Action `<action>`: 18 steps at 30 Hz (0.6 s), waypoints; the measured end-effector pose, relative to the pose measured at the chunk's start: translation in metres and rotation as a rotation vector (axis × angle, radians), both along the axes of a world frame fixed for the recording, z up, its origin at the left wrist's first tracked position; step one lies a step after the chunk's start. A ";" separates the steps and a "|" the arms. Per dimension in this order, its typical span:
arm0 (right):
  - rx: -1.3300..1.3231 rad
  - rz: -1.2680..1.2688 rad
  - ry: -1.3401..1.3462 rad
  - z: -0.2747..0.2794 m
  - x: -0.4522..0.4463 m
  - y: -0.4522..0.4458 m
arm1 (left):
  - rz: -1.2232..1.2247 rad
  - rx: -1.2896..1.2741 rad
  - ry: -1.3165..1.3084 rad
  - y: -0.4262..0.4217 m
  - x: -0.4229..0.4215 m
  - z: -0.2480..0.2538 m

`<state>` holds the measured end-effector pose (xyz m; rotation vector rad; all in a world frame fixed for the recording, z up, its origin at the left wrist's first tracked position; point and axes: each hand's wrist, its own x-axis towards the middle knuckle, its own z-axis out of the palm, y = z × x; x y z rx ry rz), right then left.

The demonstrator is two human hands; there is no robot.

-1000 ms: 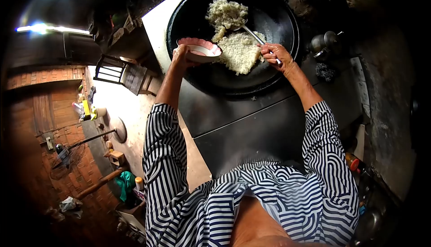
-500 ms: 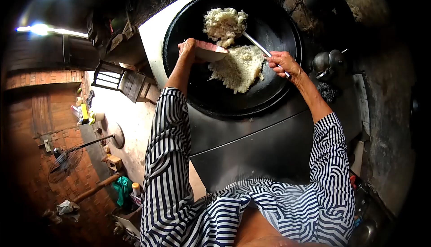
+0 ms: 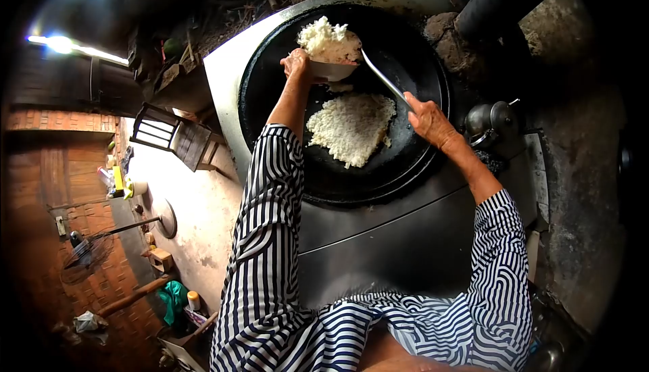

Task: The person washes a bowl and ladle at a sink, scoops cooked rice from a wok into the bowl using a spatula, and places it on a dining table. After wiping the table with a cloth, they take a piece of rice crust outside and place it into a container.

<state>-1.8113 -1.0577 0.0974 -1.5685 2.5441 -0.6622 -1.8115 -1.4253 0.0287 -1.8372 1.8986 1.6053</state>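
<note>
My left hand (image 3: 297, 66) grips a bowl (image 3: 332, 71) by its left side, over the far part of a large black wok (image 3: 412, 152). A mound of cooked rice (image 3: 328, 41) sits at the bowl's mouth. The fingers of my right hand (image 3: 431, 122) wrap around the handle of a long metal spatula or ladle (image 3: 385, 78). Its head is against the rice at the bowl's right edge and mostly hidden. Nearer to me, a flat patch of rice (image 3: 351, 127) lies on the wok's bottom, apart from both hands.
A metal kettle (image 3: 492, 122) stands right of the wok on the dark stove top (image 3: 385, 243). Behind it rises a thick dark pipe (image 3: 493, 4). On the floor to the left are a wooden chair (image 3: 179, 139) and a standing fan (image 3: 84, 254).
My left hand has moved the bowl away from me, under the far rice. That rice now sits at the bowl's mouth, with the utensil's head beside it.
</note>
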 end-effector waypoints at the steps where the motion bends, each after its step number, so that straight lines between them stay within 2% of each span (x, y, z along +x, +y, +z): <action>1: 0.115 -0.075 -0.015 0.018 0.013 -0.005 | -0.072 0.005 0.094 -0.009 0.004 -0.015; 2: 0.230 -0.151 -0.030 0.028 0.024 -0.006 | 0.107 0.075 0.194 0.002 0.010 -0.002; 3: 0.281 -0.097 0.148 0.022 0.030 -0.002 | 0.291 0.133 0.298 0.014 0.017 0.013; 4: 0.284 -0.097 0.149 0.030 0.038 -0.001 | 0.291 0.137 0.298 0.030 0.031 0.035; 6: 0.372 0.015 0.264 0.051 0.055 0.001 | 0.428 0.226 0.500 0.050 0.053 0.060; 7: 0.365 -0.002 0.275 0.049 0.061 0.005 | 0.439 0.342 0.543 0.048 0.058 0.051; 8: 0.368 -0.005 0.280 0.051 0.068 0.010 | 0.374 0.315 0.578 0.049 0.065 0.041; 10: 0.162 -0.087 0.104 0.057 0.078 0.022 | 0.375 0.361 0.611 0.048 0.072 0.024; 12: -0.206 -0.139 -0.194 0.069 0.073 0.030 | 0.356 0.355 0.563 0.049 0.070 0.022; 14: -0.080 -0.407 -1.119 0.122 0.066 0.036 | 0.338 0.349 0.515 0.054 0.070 0.031; 16: -0.042 -0.515 -1.260 0.136 0.051 0.042 | 0.335 0.240 0.426 0.057 0.073 0.043; 18: 0.012 -0.531 -1.358 0.130 0.037 0.045 | 0.291 0.203 0.454 0.053 0.075 0.034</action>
